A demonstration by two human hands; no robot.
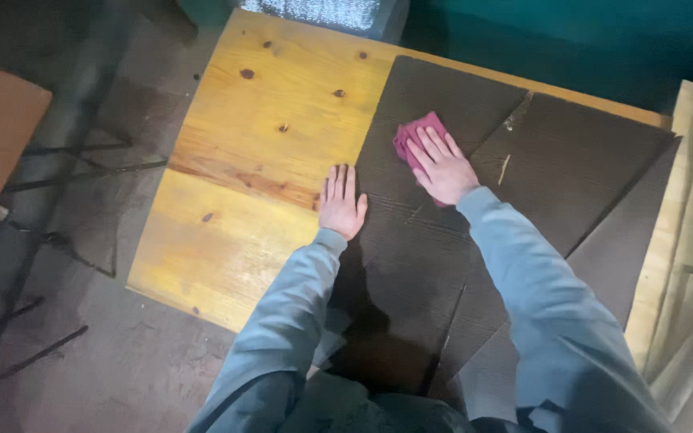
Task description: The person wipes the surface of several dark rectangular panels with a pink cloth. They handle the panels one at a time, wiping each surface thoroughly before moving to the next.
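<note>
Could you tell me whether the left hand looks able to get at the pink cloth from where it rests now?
Probably yes. The left hand lies flat at the edge of the dark cardboard sheet, close to the pink cloth, with nothing between them. But the right hand presses down on the cloth, covering much of it.

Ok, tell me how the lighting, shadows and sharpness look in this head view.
Head view: dim overall, brightest on the yellow wooden table; the dark flattened cardboard falls into deep shadow toward the person's body; slight softness throughout, with the left hand, right hand and pink cloth readable; the corners are murky, and table edges bow slightly from the wide lens.
</note>
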